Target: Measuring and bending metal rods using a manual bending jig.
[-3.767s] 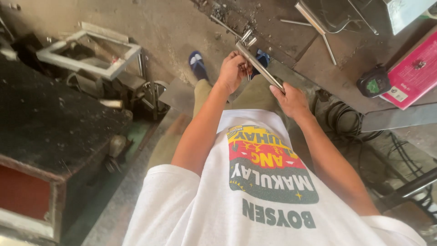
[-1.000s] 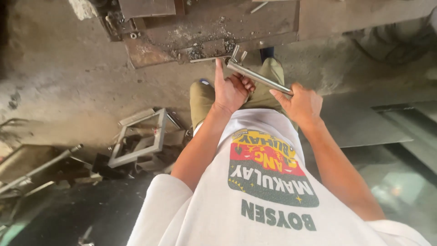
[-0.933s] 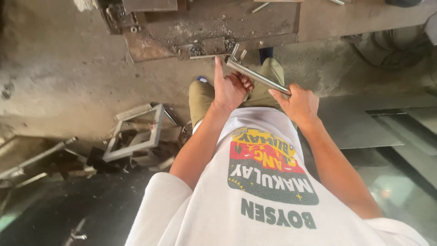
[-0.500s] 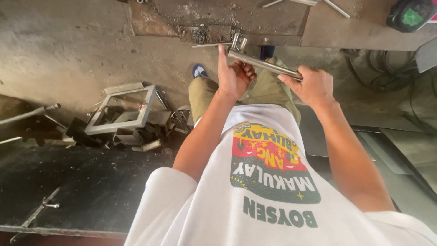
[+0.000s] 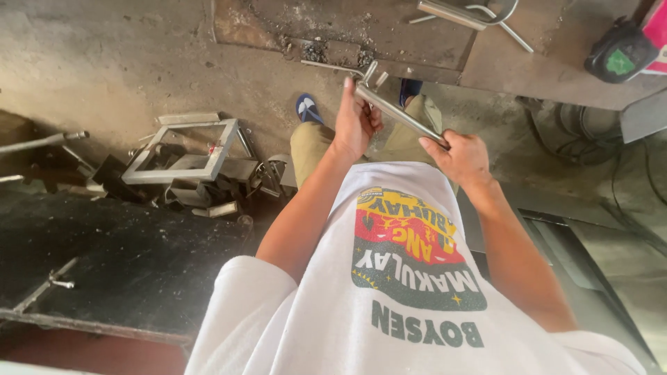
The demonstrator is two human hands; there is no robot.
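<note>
I hold a short metal bar (image 5: 397,113) with small tabs at its far end in front of my chest. My left hand (image 5: 356,119) grips the bar's far end, with the forefinger raised along it. Around the near end, my right hand (image 5: 464,157) is closed. The bar slants from upper left to lower right above my khaki-clad legs. Below the bar I see my white shirt with a coloured print and one blue sandal (image 5: 306,107) on the concrete floor.
A rusty steel plate (image 5: 347,31) with metal rods (image 5: 451,12) lies ahead. A square metal frame (image 5: 182,151) and scrap pieces sit on the floor at left. A dark bench top (image 5: 104,264) is at lower left. A black and green tool (image 5: 618,52) and cables (image 5: 577,135) are at right.
The view has swung across the floor while I walk; the steel plate and square frame shifted in the picture. Both hands have kept hold of the bar throughout.
</note>
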